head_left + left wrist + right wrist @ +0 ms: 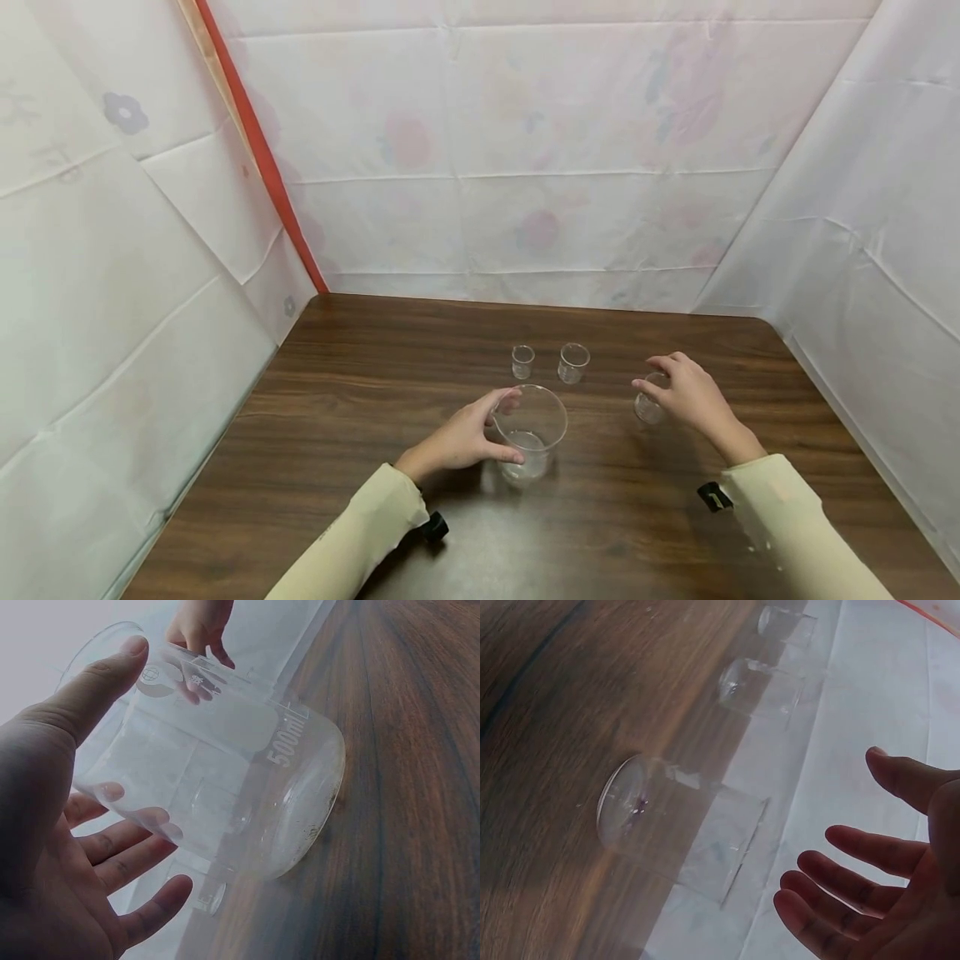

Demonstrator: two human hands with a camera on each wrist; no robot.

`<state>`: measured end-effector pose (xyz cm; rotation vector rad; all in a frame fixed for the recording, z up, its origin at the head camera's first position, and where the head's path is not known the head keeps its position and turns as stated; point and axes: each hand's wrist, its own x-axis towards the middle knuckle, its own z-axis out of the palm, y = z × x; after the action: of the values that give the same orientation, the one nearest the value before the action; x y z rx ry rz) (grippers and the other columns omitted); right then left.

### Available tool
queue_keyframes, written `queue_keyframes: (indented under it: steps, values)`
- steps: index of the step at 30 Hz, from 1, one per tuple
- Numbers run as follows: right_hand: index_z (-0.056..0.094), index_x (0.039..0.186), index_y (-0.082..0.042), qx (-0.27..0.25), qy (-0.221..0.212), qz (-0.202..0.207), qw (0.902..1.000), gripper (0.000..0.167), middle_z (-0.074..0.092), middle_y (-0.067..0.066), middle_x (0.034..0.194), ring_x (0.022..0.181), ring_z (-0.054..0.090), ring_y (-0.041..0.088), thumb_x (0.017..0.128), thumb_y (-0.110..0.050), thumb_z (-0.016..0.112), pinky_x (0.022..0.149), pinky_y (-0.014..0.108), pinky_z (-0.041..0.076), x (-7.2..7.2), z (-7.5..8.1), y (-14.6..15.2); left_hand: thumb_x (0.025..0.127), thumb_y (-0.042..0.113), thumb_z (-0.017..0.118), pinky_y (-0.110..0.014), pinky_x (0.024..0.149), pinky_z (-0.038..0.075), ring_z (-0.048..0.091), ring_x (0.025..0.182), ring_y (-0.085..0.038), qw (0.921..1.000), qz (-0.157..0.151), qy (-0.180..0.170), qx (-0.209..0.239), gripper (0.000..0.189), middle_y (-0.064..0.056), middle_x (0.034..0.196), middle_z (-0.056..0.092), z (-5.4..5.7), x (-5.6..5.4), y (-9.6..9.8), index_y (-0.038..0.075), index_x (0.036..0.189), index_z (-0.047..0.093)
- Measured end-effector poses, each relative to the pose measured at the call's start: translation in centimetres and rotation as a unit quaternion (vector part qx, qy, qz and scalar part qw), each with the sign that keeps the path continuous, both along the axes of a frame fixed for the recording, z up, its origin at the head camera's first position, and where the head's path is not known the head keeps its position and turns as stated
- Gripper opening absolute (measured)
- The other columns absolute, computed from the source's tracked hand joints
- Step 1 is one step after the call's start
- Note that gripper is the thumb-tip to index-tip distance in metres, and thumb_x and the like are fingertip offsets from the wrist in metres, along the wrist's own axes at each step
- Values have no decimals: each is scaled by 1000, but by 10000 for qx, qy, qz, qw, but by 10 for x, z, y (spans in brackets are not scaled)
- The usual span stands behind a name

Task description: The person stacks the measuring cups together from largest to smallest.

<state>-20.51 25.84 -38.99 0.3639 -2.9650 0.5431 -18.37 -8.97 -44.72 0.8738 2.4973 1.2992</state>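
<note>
A large clear glass beaker (531, 442) marked 500ml (289, 742) stands on the wooden table. My left hand (468, 435) holds its side near the rim, with the thumb (97, 686) on one side and the fingers (127, 855) curved round the other. To the right, my right hand (688, 396) hovers above a smaller glass beaker (648, 408). In the right wrist view, the fingers (855, 889) and thumb of that hand are spread, and they stand apart from the rim of this upright beaker (682, 825). Nothing is in its grasp.
Two more glass beakers stand farther back: a very small one (522, 363) and a slightly bigger one (573, 364) to its right. White patterned sheets (487, 150) hang behind and at both sides of the table (315, 433). A red strip (258, 146) runs down the left corner.
</note>
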Motion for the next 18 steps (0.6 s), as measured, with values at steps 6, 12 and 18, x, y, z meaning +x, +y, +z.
queue_keyframes:
  steps: [6,12,18]
  values:
    - [60,122,8,247,3,-179,9995,53,58,29,117,107,54,46,91,-35,67,87,59,46,-3,-4,4,74,39,84,-40,99,48,52,129,-17,10000,35,54,11,88,-9,141,55,-1,0,0,18,146,39]
    - [58,124,9,400,-152,-333,9985,56,57,31,117,106,54,47,92,-35,66,84,59,46,-3,-8,7,74,37,84,-40,100,47,51,130,-17,10000,17,56,-4,89,-9,143,53,-2,0,0,16,147,38]
    - [57,125,11,446,-268,-450,9976,59,56,33,118,105,53,50,90,-37,67,82,59,47,-4,-11,9,73,36,85,-39,100,47,52,130,-17,10000,35,65,26,87,-10,142,54,-3,-1,0,17,145,40]
